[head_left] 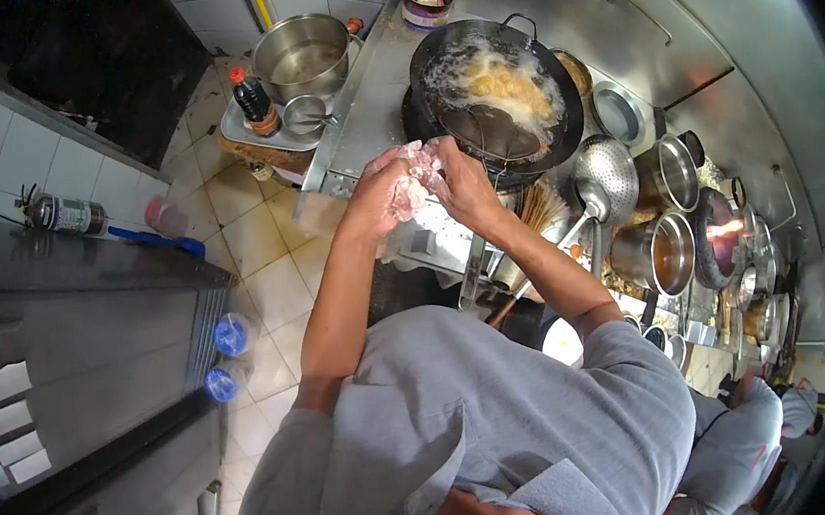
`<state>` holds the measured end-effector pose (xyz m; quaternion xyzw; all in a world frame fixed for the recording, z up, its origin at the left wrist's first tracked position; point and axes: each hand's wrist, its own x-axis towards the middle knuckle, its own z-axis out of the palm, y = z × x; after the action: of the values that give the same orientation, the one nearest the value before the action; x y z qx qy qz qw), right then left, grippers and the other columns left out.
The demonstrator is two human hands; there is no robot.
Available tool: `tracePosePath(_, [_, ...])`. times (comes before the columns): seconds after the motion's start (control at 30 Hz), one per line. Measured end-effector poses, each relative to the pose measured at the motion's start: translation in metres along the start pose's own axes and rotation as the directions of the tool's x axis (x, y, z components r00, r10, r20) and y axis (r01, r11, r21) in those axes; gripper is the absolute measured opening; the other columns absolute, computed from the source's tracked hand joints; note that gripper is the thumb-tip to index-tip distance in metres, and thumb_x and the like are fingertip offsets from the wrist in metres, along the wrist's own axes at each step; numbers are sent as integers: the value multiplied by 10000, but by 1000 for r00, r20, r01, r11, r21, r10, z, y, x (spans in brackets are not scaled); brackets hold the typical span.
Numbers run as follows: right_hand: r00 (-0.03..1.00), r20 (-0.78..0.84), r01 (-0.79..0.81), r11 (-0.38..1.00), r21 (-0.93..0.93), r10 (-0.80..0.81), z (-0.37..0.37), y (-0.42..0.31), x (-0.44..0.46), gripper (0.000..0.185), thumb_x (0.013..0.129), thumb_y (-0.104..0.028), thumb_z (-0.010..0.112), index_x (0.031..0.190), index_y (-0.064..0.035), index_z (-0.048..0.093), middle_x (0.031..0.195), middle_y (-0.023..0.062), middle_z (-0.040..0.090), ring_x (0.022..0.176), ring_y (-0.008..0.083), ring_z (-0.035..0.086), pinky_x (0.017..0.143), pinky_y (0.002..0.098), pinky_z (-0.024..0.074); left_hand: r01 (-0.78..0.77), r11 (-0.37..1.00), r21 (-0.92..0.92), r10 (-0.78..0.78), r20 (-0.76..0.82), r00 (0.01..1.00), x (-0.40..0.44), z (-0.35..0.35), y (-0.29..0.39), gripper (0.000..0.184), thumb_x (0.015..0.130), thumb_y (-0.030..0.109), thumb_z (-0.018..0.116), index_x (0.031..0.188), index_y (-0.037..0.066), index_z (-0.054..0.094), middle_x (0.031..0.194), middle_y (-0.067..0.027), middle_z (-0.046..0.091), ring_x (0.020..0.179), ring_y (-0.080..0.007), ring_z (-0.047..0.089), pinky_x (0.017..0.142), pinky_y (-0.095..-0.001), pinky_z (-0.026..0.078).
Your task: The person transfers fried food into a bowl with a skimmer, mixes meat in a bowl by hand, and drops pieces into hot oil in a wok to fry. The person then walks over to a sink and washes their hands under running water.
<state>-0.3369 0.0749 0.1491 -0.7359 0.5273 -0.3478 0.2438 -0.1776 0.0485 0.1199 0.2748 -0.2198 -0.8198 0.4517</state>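
Raw meat (414,183) sits at upper centre of frame, gripped between left hand (378,199) and right hand (466,185), long axis unclear; wok (431,57) lies up and right, right hand nearer

I can't read a single word or number from where I stand. The red-capped bottle (255,102) wears an orange-brown label (267,122) – its print is too small to make out. Off to my left, the jar (69,213) has a pale label with marks I can't resolve. The tin (427,5) near the wok (489,30) carries a purple band (426,21), also illegible. The white slips (3,383) on the grey cabinet (107,360) – whatever they bear – are too blurred to read.
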Motion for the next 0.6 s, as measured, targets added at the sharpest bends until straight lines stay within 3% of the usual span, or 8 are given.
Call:
tracePosePath(0.07, [1000,14,23,997,-72,-22,-2,5,0,226,925,-169,588,997,2,460,850,170,589,805,377,606,717,418,479,28,1000,-3,-28,14,1000,5,-8,-5,341,829,97,531,1160,22,557,974,-99,643,755,-191,645,602,-307,544])
tracePosePath(0.17, [996,-62,86,951,298,-71,0,24,5,160,947,-174,555,904,-30,502,754,73,564,638,237,571,588,356,462,189,976,-104,-177,119,977,11,-21,-1,306,821,153,543,1113,63,560,925,-107,630,687,-198,624,502,-301,516])
tracePosePath(0.2, [984,77,-169,689,705,162,-4,28,8,174,957,-204,551,884,-51,511,735,56,553,601,184,536,528,319,433,323,926,-194,-281,217,935,12,-26,2,287,816,189,550,1083,84,561,895,-112,619,650,-202,607,455,-295,495])
tracePosePath(0.23, [907,303,-372,220,902,293,-6,31,9,194,968,-233,547,865,-71,520,716,40,542,564,131,502,469,281,405,322,927,-194,-279,217,935,13,-31,4,287,816,189,550,1083,84,561,895,-112,619,650,-202,607,455,-295,495])
tracePosePath(0.3, [910,305,-339,79,938,279,-13,33,11,212,983,-272,524,846,-110,518,712,15,524,524,90,439,417,214,328,288,916,-280,-242,189,952,14,-35,7,272,800,246,552,1034,109,559,856,-122,593,619,-203,575,410,-286,464])
tracePosePath(0.37, [893,444,-403,-309,861,72,-25,33,15,233,974,-275,526,811,-111,496,740,30,525,508,83,410,389,193,299,262,928,-265,-232,140,963,13,-35,10,284,789,250,540,1037,112,558,846,-130,576,606,-206,553,419,-279,460])
tracePosePath(0.53, [867,441,-401,-200,894,233,-23,43,26,123,929,-128,545,825,-68,520,1110,195,627,560,81,459,402,171,363,219,939,-264,-207,73,976,13,-36,10,281,764,237,525,1006,99,559,837,-142,571,602,-215,532,419,-279,448])
tracePosePath(0.6, [848,404,-398,-93,913,342,-20,46,31,68,921,-94,559,871,-48,551,1091,185,635,568,86,471,434,170,389,184,953,-241,-187,13,982,11,-39,10,273,764,232,523,991,86,568,834,-148,585,609,-222,544,425,-286,455])
